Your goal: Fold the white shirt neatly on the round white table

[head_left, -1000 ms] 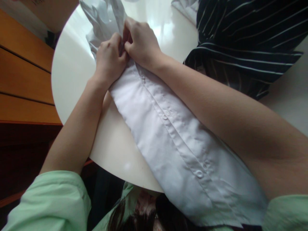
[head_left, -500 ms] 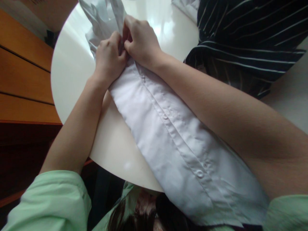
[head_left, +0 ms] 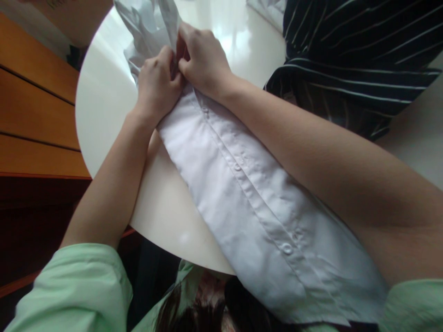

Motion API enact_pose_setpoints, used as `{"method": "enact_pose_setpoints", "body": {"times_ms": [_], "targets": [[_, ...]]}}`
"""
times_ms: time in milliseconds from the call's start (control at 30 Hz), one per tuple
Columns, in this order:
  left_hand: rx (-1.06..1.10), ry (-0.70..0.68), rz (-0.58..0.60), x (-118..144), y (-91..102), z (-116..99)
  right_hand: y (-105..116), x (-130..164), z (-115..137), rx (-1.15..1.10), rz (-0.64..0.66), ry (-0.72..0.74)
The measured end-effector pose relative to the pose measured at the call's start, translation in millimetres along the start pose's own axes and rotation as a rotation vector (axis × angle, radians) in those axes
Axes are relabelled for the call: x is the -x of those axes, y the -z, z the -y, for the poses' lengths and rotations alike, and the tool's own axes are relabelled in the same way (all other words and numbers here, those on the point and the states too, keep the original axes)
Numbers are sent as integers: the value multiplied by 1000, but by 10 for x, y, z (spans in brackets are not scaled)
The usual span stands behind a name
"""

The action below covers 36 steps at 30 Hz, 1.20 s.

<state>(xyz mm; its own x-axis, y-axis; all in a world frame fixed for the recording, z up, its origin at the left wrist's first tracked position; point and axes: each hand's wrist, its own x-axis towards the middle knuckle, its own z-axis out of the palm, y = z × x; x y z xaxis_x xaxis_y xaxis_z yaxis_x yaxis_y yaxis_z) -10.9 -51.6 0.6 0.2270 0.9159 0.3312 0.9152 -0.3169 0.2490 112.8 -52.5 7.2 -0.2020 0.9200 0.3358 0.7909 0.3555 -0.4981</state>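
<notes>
A white button-up shirt point(head_left: 221, 184) lies lengthwise across the round table, its lower end hanging over the near edge. Its front placket with several buttons faces up. Toward the far end, my left hand point(head_left: 159, 83) pinches the fabric, fingers curled. Right beside it, my right hand point(head_left: 204, 55) grips the same part of the shirt between thumb and bent fingers. The two hands almost touch, and the spot between their fingertips is mostly hidden. Past my hands the shirt's far part point(head_left: 148, 27) rises in loose folds.
The white glossy round table point(head_left: 100, 106) carries the shirt. Dark striped cloth point(head_left: 346, 60) is bunched at the upper right, near another piece of white fabric point(head_left: 268, 11). An orange-brown wooden drawer unit point(head_left: 34, 97) stands on the left.
Both hands keep their hold at the same place on the shirt. The view and my left forearm have shifted only very slightly.
</notes>
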Motion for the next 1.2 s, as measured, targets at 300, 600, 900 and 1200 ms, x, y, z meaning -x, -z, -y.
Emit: {"method": "enact_pose_setpoints", "body": {"times_ms": [300, 600, 900, 1200], "targets": [[-19, -21, -9, 1, -25, 10, 14, 0, -12, 3, 17, 6], [50, 37, -6, 16, 6, -17, -28, -44, -46, 45, 8, 2], [7, 26, -27, 11, -5, -29, -70, -51, -68, 13, -93, 44], [5, 92, 22, -2, -17, -34, -104, -83, -60, 72, -60, 13]]}}
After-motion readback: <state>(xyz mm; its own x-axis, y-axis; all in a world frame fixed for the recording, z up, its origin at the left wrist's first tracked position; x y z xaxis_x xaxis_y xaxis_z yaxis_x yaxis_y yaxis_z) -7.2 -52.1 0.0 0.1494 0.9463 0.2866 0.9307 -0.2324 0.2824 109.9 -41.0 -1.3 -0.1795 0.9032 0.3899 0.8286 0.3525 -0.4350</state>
